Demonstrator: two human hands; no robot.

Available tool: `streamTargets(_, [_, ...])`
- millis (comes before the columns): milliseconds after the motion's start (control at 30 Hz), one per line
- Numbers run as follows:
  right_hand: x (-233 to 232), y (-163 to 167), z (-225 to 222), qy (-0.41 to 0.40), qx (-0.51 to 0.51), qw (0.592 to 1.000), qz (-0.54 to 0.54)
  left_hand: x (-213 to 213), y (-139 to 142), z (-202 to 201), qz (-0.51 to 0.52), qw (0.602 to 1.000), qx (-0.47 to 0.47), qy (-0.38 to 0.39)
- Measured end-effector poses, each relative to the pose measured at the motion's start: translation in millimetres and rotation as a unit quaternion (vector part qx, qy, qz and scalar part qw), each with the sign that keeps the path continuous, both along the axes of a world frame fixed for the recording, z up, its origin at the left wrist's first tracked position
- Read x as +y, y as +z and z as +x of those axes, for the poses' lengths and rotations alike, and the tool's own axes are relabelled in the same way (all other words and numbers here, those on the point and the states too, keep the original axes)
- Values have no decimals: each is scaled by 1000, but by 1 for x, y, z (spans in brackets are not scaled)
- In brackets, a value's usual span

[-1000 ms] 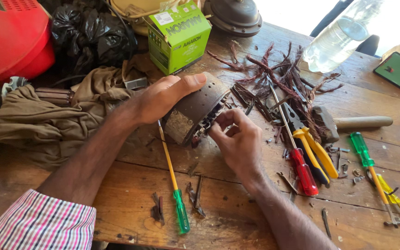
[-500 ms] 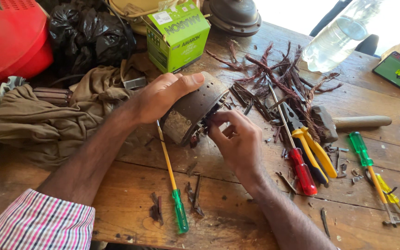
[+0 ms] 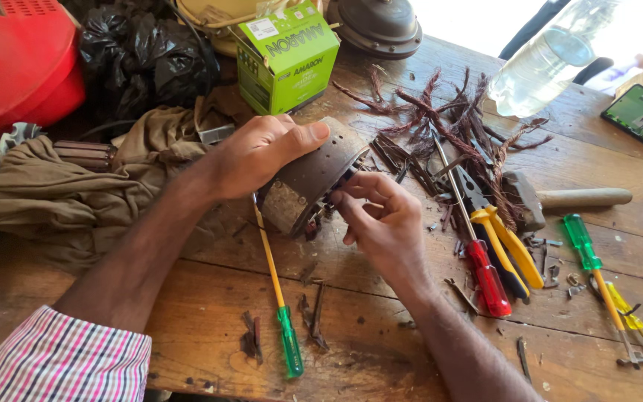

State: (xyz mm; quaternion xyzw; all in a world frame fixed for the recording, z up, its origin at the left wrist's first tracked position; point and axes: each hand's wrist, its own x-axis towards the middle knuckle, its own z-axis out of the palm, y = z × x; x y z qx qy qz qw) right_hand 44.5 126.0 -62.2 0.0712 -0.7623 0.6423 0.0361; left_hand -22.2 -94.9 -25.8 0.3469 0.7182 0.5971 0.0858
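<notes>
The person's left hand (image 3: 258, 152) lies over a rusty metal motor core (image 3: 312, 179), a squat cylinder tipped on its side near the middle of the wooden table (image 3: 187, 335). The palm covers its back and the thumb stretches along its top edge, so the fingers are wrapped on the core and hold it steady. The right hand (image 3: 381, 219) sits just at the core's open face, fingers curled together, the tips pinched at the slots there; whether they grip a strand I cannot tell.

Just below the core, a long thin screwdriver with a yellow shaft and green handle (image 3: 277, 298) lies on the boards, its tip running under the core. Small dark scraps (image 3: 312, 316) lie beside its handle. Behind the core stands a green cardboard box (image 3: 286, 56), and left of the core a crumpled brown cloth (image 3: 68, 190) is heaped, with a black plastic bag (image 3: 139, 63) and a red plastic housing (image 3: 16, 63) farther back that way.

To the core's right spreads a tangle of reddish copper wire (image 3: 440, 123). Beyond it lie pliers with yellow grips (image 3: 504, 242), a red-handled screwdriver (image 3: 485, 275), a hammer (image 3: 567, 199) and a green-handled screwdriver (image 3: 586, 249). A clear plastic bottle (image 3: 552, 63) rests at the far right behind the core.
</notes>
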Motion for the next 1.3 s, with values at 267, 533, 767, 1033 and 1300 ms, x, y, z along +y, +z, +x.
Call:
streamTargets(267, [5, 7, 0, 22, -64, 996, 53, 1, 1, 0, 11, 1000, -21, -6])
streamTargets(533, [6, -5, 0, 61, 28, 995, 71, 0, 0, 2, -11, 999, -18, 32])
streamTargets(767, [0, -5, 3, 17, 36, 991, 128, 0, 2, 0, -16, 1000, -25, 1])
streamTargets(1033, [-5, -2, 8, 2, 145, 976, 162, -1, 5, 5, -70, 994, -56, 63])
streamTargets(1300, [-4, -1, 7, 13, 148, 978, 149, -2, 3, 1, -65, 995, -77, 17])
